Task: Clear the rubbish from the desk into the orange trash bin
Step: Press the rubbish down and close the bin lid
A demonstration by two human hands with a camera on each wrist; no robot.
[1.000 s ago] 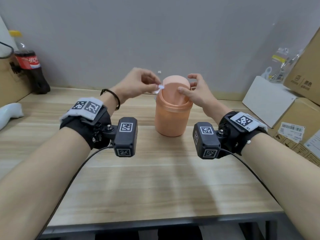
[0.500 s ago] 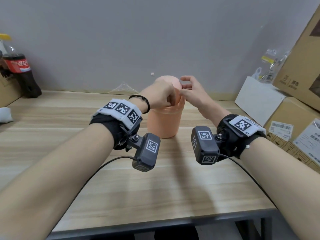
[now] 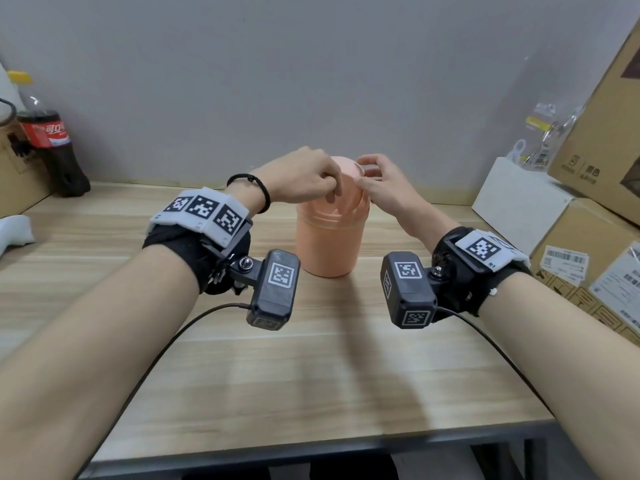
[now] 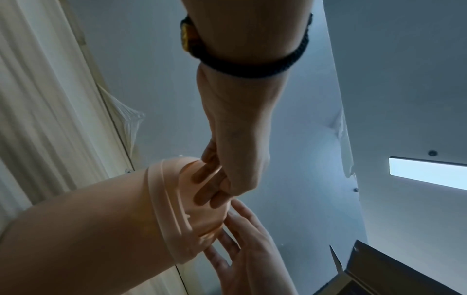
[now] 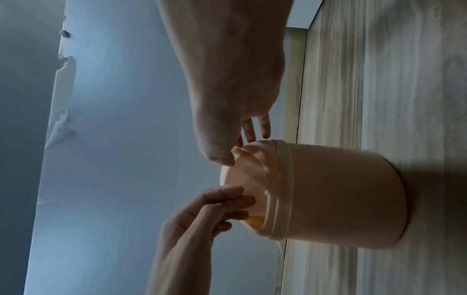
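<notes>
The orange trash bin (image 3: 329,244) stands upright at the middle of the wooden desk (image 3: 311,375), its swing lid tilted. My left hand (image 3: 330,197) hangs over the bin's front left, its bunched fingers pointing down onto the lid flap. No scrap shows in that hand. In the left wrist view these fingertips (image 4: 202,176) press on the flap of the bin (image 4: 101,229). My right hand (image 3: 362,173) pinches the lid's raised top edge between thumb and forefinger. The right wrist view shows the thumb tip (image 5: 225,159) on the lid rim of the bin (image 5: 341,199).
A cola bottle (image 3: 52,150) stands at the back left, with a white object (image 3: 14,230) at the left edge. Cardboard boxes (image 3: 588,265) and a white box (image 3: 519,202) crowd the right side. The desk's front edge runs close to my forearms.
My left hand carried a small white scrap from left of the bin to over the lid opening; the scrap is no longer visible. The right hand stayed on the lid.
</notes>
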